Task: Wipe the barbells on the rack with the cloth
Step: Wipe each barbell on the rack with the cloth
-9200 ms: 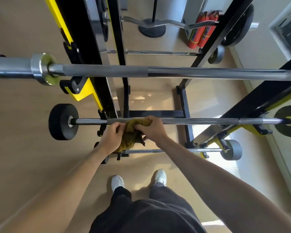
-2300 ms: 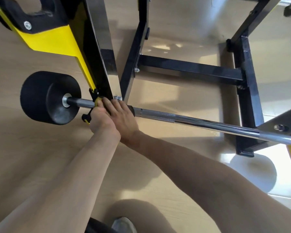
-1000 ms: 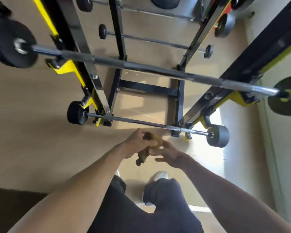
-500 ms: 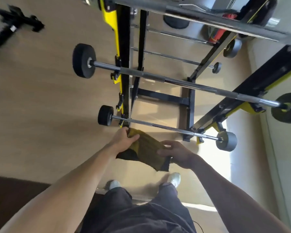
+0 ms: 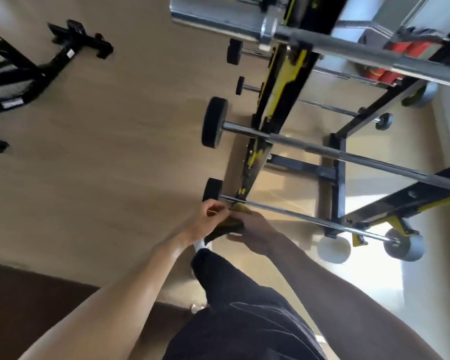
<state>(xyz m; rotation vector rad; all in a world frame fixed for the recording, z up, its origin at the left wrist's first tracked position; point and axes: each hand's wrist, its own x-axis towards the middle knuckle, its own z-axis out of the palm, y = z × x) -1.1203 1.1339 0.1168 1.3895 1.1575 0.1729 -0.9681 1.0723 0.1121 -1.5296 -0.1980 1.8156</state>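
A yellow cloth (image 5: pixel 230 224) is bunched between both hands, just in front of the lowest barbell (image 5: pixel 296 216) of the black and yellow rack (image 5: pixel 278 81). My left hand (image 5: pixel 205 219) grips the cloth's left side with curled fingers. My right hand (image 5: pixel 255 227) lies over the cloth's right side and covers most of it. Neither hand touches a bar. Above the lowest bar sits a thicker barbell (image 5: pixel 348 157) with a black plate (image 5: pixel 215 126). A large barbell (image 5: pixel 374 53) crosses the top of the view.
A black machine frame (image 5: pixel 24 66) stands on the wooden floor at the left. A dark mat (image 5: pixel 37 294) lies at the lower left. Red cylinders (image 5: pixel 400 50) stand behind the rack. A grey plate (image 5: pixel 404 246) ends the lowest bar at the right. My legs are below.
The cloth was spread open between my hands half a second ago and is now bunched up between them. The view has swung left, and my hands have drawn together near the lowest bar's left end.
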